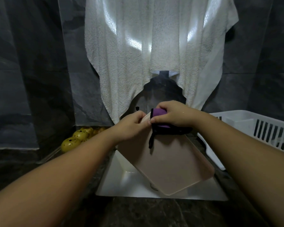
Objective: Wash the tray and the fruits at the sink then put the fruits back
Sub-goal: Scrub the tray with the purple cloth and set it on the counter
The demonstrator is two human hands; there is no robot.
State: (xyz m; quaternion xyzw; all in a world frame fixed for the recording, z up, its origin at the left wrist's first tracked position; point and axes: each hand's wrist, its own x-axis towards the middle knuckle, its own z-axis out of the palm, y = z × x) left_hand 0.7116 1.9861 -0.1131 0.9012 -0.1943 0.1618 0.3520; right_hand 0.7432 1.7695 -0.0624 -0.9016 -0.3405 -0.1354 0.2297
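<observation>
The beige tray (167,163) is standing tilted over the white sink (121,182), its lower corner dipping toward the sink's near edge. It is looking stiff, light and probably slick when wet, so its upper rim is the sensible place to hold. The left hand (131,126) is gripping that upper edge with curled fingers. The right hand (174,114) is clutching a purple cloth (159,113) against the same edge. The yellow spotted fruits (75,138) are waiting on the counter beside the sink's left edge.
</observation>
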